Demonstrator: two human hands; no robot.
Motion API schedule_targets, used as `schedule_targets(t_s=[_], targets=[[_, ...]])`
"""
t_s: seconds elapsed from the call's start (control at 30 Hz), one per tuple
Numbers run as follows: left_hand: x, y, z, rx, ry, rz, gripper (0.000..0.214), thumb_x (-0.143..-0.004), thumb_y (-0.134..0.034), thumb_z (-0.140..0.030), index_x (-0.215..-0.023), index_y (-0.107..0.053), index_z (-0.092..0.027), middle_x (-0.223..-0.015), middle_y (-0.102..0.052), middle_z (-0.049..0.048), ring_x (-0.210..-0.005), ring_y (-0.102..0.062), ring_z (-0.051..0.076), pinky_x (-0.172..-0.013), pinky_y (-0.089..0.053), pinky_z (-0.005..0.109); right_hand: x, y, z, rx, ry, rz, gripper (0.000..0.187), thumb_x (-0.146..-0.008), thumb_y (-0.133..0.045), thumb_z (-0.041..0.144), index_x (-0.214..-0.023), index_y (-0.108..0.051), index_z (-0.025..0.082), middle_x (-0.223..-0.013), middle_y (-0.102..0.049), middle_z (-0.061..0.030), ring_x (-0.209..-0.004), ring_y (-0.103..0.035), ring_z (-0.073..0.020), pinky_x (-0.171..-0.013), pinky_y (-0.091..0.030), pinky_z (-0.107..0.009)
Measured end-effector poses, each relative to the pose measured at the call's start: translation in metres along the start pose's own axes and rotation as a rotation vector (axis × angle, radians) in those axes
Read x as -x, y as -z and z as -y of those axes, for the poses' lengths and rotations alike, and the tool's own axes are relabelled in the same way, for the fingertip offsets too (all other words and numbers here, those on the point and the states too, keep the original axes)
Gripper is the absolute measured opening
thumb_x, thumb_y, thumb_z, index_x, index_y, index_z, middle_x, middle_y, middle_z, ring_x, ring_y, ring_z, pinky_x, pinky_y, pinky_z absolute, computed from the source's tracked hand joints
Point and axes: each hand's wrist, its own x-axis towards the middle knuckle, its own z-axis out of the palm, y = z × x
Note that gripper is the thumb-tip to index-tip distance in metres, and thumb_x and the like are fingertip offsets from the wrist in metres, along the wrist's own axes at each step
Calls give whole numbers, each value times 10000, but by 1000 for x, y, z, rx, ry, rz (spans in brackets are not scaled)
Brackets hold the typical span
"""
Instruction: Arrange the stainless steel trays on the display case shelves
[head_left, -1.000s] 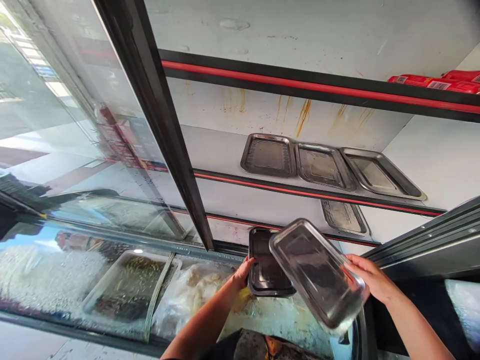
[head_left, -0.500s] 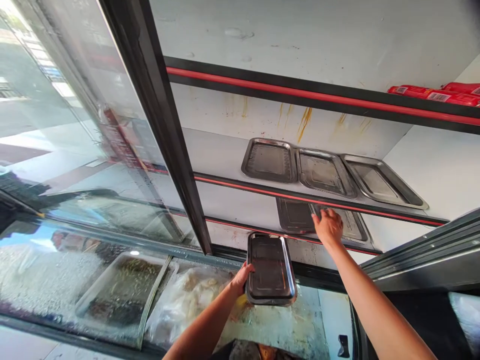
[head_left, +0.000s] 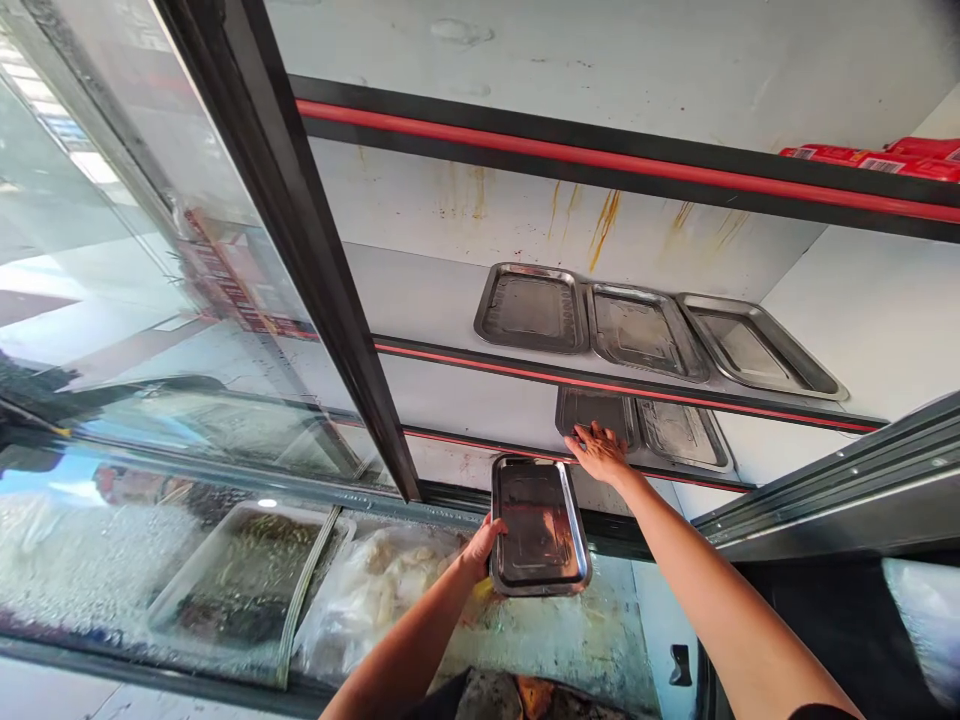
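My left hand (head_left: 484, 547) grips a rectangular metal tray (head_left: 536, 525) by its left edge, the thumb over the rim. Whether more trays are stacked beneath it I cannot tell. My right hand (head_left: 600, 452) is open, fingers spread, at the near edge of a dark metal tray (head_left: 592, 408) on the lower shelf; whether it touches that tray is unclear. Beside it on the same shelf lies another metal tray (head_left: 682, 434). On the shelf above, three metal trays sit in a row: a left one (head_left: 531, 308), a middle one (head_left: 645, 332) and a right one (head_left: 761, 345).
Red packages (head_left: 870, 160) lie on the top shelf at right. A dark door frame (head_left: 300, 250) with glass stands at left. Below, a glass-topped case (head_left: 225, 660) shows a bag of pale food (head_left: 382, 590) and a container (head_left: 240, 565). A metal rail (head_left: 840, 480) runs along the right.
My right hand has moved left, from between the two lower-shelf trays to the front of the dark one. My left hand still holds its tray. The view has shifted slightly.
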Motion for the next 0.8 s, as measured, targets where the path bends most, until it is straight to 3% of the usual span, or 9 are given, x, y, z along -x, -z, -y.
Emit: schedule_targets(t_s=[0.13,0.23,0.33,0.4,0.47,0.53,0.63,0.7,0.8], targets=[[2,-1,0,-7,-6,-5,330,-670,-545,-233,-989,-461,-225,-670,-572,-26,-603,-578,179,-612,-493,303,-4,5,0,-2,32,-21,556,-957,-211,618,-1284,-552,326,-1451,-419,-96,-1262,-422,-324,-1013,-296,-539],[5,-4,-2,-19,-1,-25,342,-674,-541,-221,-1008,-464,-215,-657,-569,-27,-590,-572,175,-614,-492,306,4,9,5,13,17,-54,556,-955,-261,604,-1338,-515,291,-1470,-393,-117,-1287,-388,-340,-1027,-279,-532],[5,-6,-5,-11,6,-23,366,-683,-544,-212,-1041,-472,-202,-637,-560,-32,-562,-565,166,-630,-498,316,33,1,10,26,109,-230,542,-968,-309,539,-1333,-524,201,-1448,-421,-148,-1307,-371,-331,-1077,-244,-491],[4,-6,-5,6,8,-9,399,-691,-562,-218,-1080,-473,-197,-642,-569,-30,-564,-578,170,-649,-506,329,63,-17,11,18,198,-283,467,-983,-316,466,-1174,-619,167,-1360,-508,-148,-1227,-466,-289,-1062,-299,-407],[1,-4,-3,25,7,6,439,-705,-585,-230,-1127,-469,-196,-680,-599,-17,-593,-603,178,-681,-516,341,95,-44,8,17,176,-235,407,-982,-347,415,-1029,-657,156,-1315,-542,-150,-1139,-545,-257,-996,-377,-340],[-1,-2,-2,42,1,28,467,-724,-603,-242,-1168,-469,-196,-733,-634,2,-631,-627,183,-725,-523,354,120,-74,3,31,64,-159,363,-955,-430,412,-1028,-653,134,-1328,-534,-174,-1139,-563,-263,-960,-413,-325],[-2,-1,-2,59,-2,52,493,-748,-616,-262,-1215,-476,-184,-781,-670,28,-668,-654,201,-786,-525,401,139,-106,-6,-2,-71,69,273,-910,-544,362,-1017,-657,138,-1171,-645,-159,-1081,-615,-249,-901,-449,-304],[1,-3,-3,73,7,42,520,-761,-626,-279,-1248,-478,-176,-790,-688,39,-682,-669,218,-816,-521,439,141,-116,-10,-29,-103,202,201,-910,-541,287,-984,-669,151,-1025,-706,-120,-1000,-657,-228,-837,-467,-285],[9,-7,-8,123,64,92,549,-789,-649,-372,-1269,-510,-145,-861,-719,84,-760,-695,245,-877,-506,461,139,-113,-9,-1,-89,237,235,-928,-476,247,-915,-687,145,-936,-726,-131,-916,-687,-247,-760,-478,-303]])
